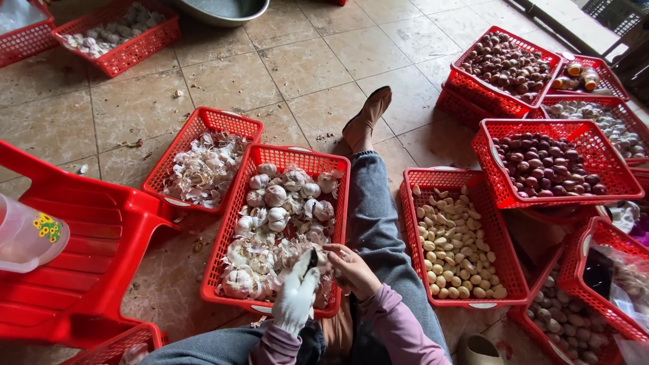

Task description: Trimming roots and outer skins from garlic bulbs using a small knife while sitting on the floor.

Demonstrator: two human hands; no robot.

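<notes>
Down low, both hands (324,284) meet, fingers curled, over the garlic basket (233,223).

The person sits low with the right leg (375,223) stretched forward in grey-blue trousers, the foot (368,115) in a brown sock or slipper pointing away. Both forearms, in mauve sleeves, come up from the bottom edge and meet just ahead of the lap. The left hand (296,297) wears a white glove, its fingers bunched and pointing upward, closed around something dark. The right hand (351,270) is bare, palm turned down, fingers curled inward toward the gloved fingertips; the two hands sit just beside each other, nearly touching.
</notes>
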